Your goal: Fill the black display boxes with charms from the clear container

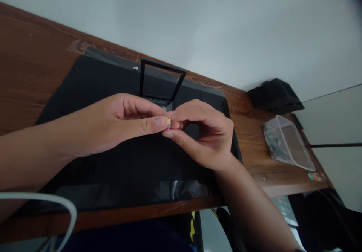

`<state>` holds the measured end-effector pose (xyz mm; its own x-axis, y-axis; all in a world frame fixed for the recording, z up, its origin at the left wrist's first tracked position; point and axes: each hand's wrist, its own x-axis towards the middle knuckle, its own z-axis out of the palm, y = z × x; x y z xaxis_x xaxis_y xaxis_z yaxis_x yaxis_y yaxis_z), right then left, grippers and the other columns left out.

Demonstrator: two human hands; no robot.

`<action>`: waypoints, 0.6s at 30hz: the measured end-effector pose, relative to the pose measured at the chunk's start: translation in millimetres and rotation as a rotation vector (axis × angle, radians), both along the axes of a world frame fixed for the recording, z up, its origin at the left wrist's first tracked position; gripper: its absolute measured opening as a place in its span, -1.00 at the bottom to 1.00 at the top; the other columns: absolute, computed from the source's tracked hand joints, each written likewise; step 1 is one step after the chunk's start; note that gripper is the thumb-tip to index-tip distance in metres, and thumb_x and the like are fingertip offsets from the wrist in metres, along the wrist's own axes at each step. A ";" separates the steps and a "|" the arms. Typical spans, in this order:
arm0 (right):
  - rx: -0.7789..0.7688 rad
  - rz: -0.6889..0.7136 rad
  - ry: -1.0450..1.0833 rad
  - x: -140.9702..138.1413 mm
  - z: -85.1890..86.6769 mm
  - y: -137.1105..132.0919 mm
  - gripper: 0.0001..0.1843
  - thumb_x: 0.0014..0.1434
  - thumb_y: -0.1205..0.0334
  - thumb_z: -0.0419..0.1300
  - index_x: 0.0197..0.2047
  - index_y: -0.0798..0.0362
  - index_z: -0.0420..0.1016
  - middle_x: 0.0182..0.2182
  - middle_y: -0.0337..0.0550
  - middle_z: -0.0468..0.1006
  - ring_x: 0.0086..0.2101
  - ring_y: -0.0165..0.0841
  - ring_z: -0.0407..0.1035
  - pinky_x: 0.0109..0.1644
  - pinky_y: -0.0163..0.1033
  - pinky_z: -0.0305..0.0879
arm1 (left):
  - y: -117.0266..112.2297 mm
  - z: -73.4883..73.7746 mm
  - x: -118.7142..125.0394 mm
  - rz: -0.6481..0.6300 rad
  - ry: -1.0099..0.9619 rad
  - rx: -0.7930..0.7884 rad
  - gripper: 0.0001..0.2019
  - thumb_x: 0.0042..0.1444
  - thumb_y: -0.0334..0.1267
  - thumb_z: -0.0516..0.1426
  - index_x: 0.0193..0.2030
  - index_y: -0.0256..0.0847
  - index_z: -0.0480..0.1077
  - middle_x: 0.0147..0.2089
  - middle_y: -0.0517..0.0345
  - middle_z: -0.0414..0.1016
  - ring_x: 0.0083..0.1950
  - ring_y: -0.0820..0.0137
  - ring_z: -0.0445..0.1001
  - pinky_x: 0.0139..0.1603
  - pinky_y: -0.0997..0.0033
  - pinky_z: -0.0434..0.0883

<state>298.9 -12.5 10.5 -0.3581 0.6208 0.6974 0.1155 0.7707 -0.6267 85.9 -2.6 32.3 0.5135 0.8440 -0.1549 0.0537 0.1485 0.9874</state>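
Observation:
My left hand [118, 122] and my right hand [203, 135] meet above a black mat [93, 90] on a wooden desk [31, 63]. Both pinch a small ring [169, 124] with coloured stones between thumb and fingertips. The ring is held between the two hands, a little above the mat. Just behind the hands stands an open black display box [161, 82] with its clear-windowed lid tilted up; its base is mostly hidden by my fingers.
A clear plastic container [288, 142] lies at the desk's right end, with a black pouch [274, 95] behind it against the white wall. A white cable [56, 203] curves at the lower left. Small coloured stickers [316, 176] sit near the right front corner.

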 end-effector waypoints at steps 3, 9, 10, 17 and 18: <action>0.101 -0.042 -0.055 1.0 -0.4 -0.5 -0.76 0.27 0.43 0.44 -0.03 -0.02 0.73 -0.30 -0.21 0.74 -0.31 -0.36 0.63 -0.21 -0.26 0.66 | -0.1 -4.2 -2.6 -0.077 -0.022 0.025 -0.91 0.13 -0.07 0.42 -0.30 0.06 0.77 -0.33 0.29 0.74 0.01 0.16 0.76 0.16 0.34 0.64; 0.203 -0.064 -0.139 3.1 -1.8 -0.6 -0.75 0.32 0.44 0.36 0.01 -0.01 0.73 -0.24 -0.18 0.75 -0.29 -0.37 0.64 -0.15 -0.27 0.67 | 0.6 -9.7 -3.7 -0.042 0.015 0.045 -0.92 0.09 -0.07 0.44 -0.31 0.07 0.77 -0.37 0.27 0.73 -0.03 0.12 0.77 0.13 0.24 0.69; 0.194 -0.079 -0.154 3.3 -2.1 -0.9 -0.76 0.32 0.42 0.35 0.01 -0.02 0.73 -0.24 -0.19 0.75 -0.30 -0.37 0.64 -0.15 -0.27 0.68 | 0.5 -9.7 -3.3 -0.037 0.025 0.049 -0.91 0.10 -0.06 0.44 -0.30 0.07 0.77 -0.37 0.26 0.73 -0.02 0.10 0.76 0.14 0.22 0.69; 0.162 -0.106 -0.172 5.6 -3.2 -1.5 -0.81 0.32 0.37 0.38 -0.03 -0.02 0.74 -0.25 -0.18 0.74 -0.32 -0.38 0.61 -0.17 -0.28 0.67 | 0.5 -13.0 -3.2 -0.024 0.060 0.074 -0.87 0.13 -0.02 0.43 -0.27 0.05 0.78 -0.32 0.22 0.75 -0.02 0.07 0.77 0.17 0.18 0.68; 0.154 -0.105 -0.176 5.9 -3.0 -1.8 -0.81 0.31 0.36 0.39 -0.03 -0.03 0.74 -0.26 -0.19 0.73 -0.32 -0.38 0.61 -0.17 -0.27 0.67 | 0.7 -14.2 -3.4 -0.029 0.048 0.072 -0.88 0.13 -0.03 0.44 -0.27 0.06 0.79 -0.32 0.23 0.75 -0.04 0.10 0.77 0.16 0.19 0.68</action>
